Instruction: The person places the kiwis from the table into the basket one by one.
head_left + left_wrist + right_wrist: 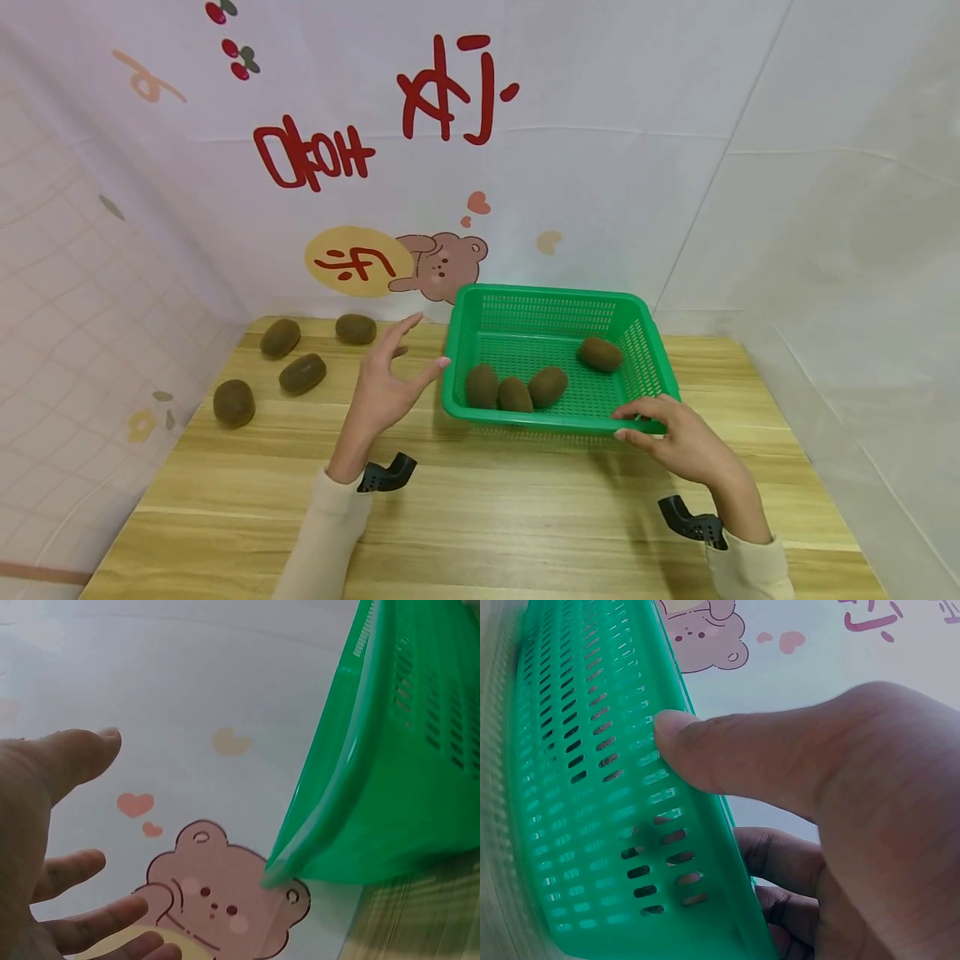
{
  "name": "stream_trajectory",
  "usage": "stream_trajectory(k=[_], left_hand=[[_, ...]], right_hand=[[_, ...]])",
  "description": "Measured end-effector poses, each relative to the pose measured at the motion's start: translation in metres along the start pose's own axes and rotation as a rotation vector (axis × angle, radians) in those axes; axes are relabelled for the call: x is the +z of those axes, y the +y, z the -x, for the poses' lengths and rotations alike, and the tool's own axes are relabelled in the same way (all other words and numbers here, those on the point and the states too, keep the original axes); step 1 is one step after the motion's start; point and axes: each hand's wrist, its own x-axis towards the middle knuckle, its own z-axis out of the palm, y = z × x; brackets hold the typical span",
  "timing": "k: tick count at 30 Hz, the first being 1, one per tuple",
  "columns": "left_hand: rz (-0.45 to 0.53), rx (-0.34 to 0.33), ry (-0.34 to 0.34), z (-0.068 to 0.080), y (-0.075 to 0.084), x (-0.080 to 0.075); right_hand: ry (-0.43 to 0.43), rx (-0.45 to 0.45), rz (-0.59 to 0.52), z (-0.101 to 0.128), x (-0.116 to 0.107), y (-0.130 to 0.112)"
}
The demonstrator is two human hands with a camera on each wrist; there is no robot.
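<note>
A green plastic basket (pixel 555 421) with slotted sides holds several brown kiwifruit (pixel 547 387). My right hand (pixel 686 442) grips its front rim near the right corner. In the right wrist view the thumb (pixel 682 739) presses the outer wall, while the other fingers go over the rim to the inside. Left of the basket, my left hand (pixel 382 392) hovers with fingers spread and nothing in it. Its thumb tip comes close to the left rim in the head view; the left wrist view shows a gap between the thumb (pixel 82 754) and the basket wall (pixel 405 787).
Several more kiwifruit (pixel 303 374) lie loose on the wooden table (pixel 480 517) at the far left. Behind the table hangs a white printed sheet (pixel 600 167) with red characters and a cartoon bear. More pale sheeting stands along both sides.
</note>
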Motion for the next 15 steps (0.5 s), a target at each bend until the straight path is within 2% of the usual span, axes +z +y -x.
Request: stream_trajectory(k=[7, 15], left_hand=[[-0.076, -0.008, 0.071, -0.004, -0.007, -0.012], [-0.104, -0.024, 0.122, -0.004, -0.015, -0.029]], right_hand=[[0.003, -0.001, 0.007, 0.000, -0.001, 0.000], [0.003, 0.007, 0.003, 0.001, 0.000, 0.000]])
